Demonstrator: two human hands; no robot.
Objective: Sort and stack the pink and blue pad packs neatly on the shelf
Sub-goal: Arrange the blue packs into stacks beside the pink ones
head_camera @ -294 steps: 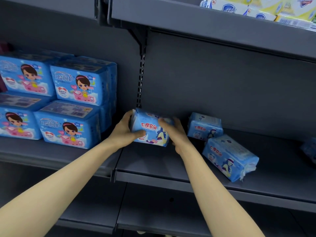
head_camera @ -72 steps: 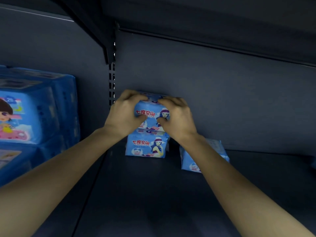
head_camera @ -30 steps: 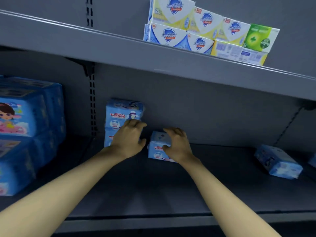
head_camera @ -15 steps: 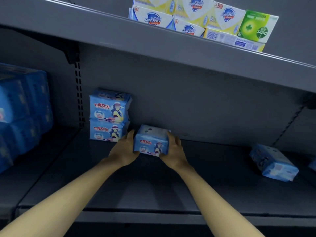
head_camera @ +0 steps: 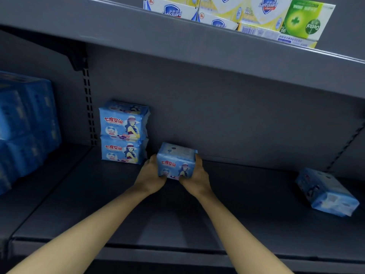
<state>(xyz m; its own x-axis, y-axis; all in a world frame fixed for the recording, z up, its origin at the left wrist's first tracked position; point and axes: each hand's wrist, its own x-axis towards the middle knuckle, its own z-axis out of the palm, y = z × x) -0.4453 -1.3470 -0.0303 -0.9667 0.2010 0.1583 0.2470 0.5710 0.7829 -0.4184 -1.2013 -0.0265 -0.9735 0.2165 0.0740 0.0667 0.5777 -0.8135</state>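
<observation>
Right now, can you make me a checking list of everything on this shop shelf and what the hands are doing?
Surface: dark grey shelf.
Job's things: stack of two blue packs at the back; third pack held right of it, apart; fourth pack lying askew far right; no pink packs seen.
Clutter: big blue packs at left; soap boxes on the upper shelf.
Grippers: left hand and right hand grip the third pack's sides.
Cables: nothing seen.
Surroundings: grey back panel, slotted upright.

Red "七度空间" stands on two stacked light-blue plastic pad packs (head_camera: 123, 133) and on the third light-blue pack (head_camera: 176, 165) beside them. "Safeguard" is on the white-and-yellow cardboard soap boxes (head_camera: 266, 8), and upside-down "Dettol" on the green cardboard box (head_camera: 304, 18).
</observation>
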